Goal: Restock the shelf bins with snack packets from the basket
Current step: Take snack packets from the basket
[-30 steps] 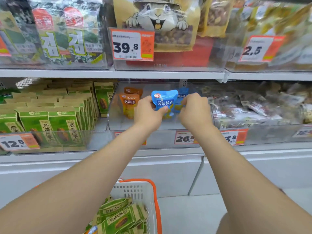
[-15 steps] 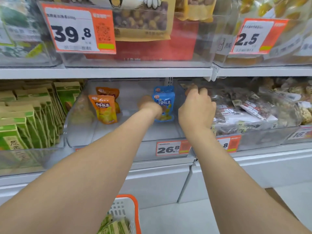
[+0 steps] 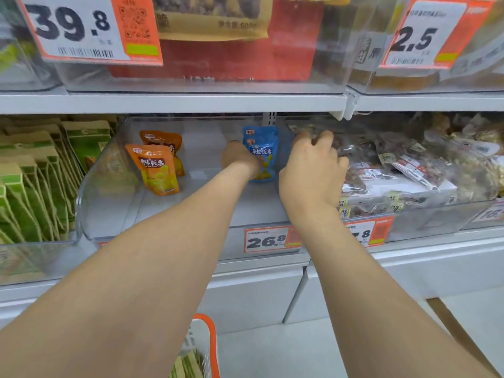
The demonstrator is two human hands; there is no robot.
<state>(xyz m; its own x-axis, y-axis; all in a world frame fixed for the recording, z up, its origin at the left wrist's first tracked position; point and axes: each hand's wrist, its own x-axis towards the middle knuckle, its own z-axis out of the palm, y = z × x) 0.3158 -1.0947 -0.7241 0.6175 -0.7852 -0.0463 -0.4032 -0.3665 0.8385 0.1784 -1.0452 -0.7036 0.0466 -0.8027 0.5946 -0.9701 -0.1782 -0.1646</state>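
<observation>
A blue snack packet (image 3: 263, 151) stands upright at the back right of the clear middle bin (image 3: 109, 214), with a second blue packet behind it. My left hand (image 3: 240, 159) reaches deep into this bin and holds the front blue packet at its lower left; the fingers are hidden behind the hand. My right hand (image 3: 313, 167) is at the bin's right wall, fingers curled over the wall's top edge. Two orange packets (image 3: 158, 170) stand at the bin's back left. The basket (image 3: 211, 339), white with an orange rim, shows at the bottom with green packets (image 3: 188, 364) inside.
Green packets (image 3: 32, 192) fill the bin on the left. The bin on the right holds several clear-wrapped snack packs (image 3: 409, 170). Price tags (image 3: 267, 240) hang on the bin fronts. The shelf above (image 3: 191, 102) carries more bins close over my hands.
My view moved closer and to the right. Both hands carried blue packets to the bin's back right. The right hand let go and moved onto the bin's right wall.
</observation>
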